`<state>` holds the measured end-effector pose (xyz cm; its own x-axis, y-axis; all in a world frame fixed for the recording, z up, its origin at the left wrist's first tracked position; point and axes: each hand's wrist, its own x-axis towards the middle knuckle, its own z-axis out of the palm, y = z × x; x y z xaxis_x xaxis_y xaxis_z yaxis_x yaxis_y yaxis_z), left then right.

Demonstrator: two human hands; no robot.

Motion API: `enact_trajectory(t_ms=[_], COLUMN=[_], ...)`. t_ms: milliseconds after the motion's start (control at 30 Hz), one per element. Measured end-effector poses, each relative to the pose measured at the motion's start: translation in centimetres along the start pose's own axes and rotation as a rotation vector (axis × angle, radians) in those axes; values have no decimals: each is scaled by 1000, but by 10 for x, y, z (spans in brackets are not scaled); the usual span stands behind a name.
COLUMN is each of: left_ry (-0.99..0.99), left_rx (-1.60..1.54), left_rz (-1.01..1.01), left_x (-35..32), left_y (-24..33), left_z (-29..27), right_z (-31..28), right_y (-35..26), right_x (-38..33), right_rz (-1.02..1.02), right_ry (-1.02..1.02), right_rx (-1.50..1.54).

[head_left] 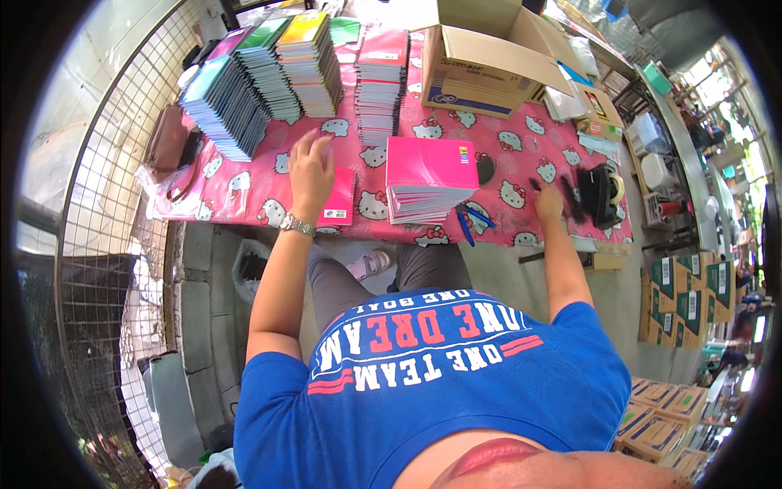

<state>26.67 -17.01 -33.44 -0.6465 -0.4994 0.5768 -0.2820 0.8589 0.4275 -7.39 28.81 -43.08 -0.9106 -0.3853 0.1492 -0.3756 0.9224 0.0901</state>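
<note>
Flat, left hand on pink notebook

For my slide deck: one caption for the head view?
Left hand on a pink notebook, right hand beside a tape dispenser.
</note>
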Motion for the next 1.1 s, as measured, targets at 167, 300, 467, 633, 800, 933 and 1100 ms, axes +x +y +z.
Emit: enact_trajectory(t_ms=[167, 300, 467, 633, 800, 933, 1100], left_ry=[-66, -352, -620, -326, -163, -166, -178], left_rx=[-339, 11, -202, -67, -89, -101, -103], left_rz=[543, 694, 574, 579, 584, 586, 601], left_x=[31, 23, 55, 75, 72, 73, 68], left_y=[149, 169, 167, 177, 182, 179, 181], left_z=[-54, -33, -60, -49, -32, -33, -34], right_z=[-40, -92, -208, -252, -247, -251, -248], right_y=[-11, -42, -135, -181, -174, -168, -157], right_x=[24, 29, -38, -62, -58, -61, -61], right_rz=[-12, -99, -436, -575, -521, -601, -626], right_ry=[25, 174, -25, 134, 224, 186, -99], right_rx=[-73, 74, 1331, 1288, 1268, 1190, 1359])
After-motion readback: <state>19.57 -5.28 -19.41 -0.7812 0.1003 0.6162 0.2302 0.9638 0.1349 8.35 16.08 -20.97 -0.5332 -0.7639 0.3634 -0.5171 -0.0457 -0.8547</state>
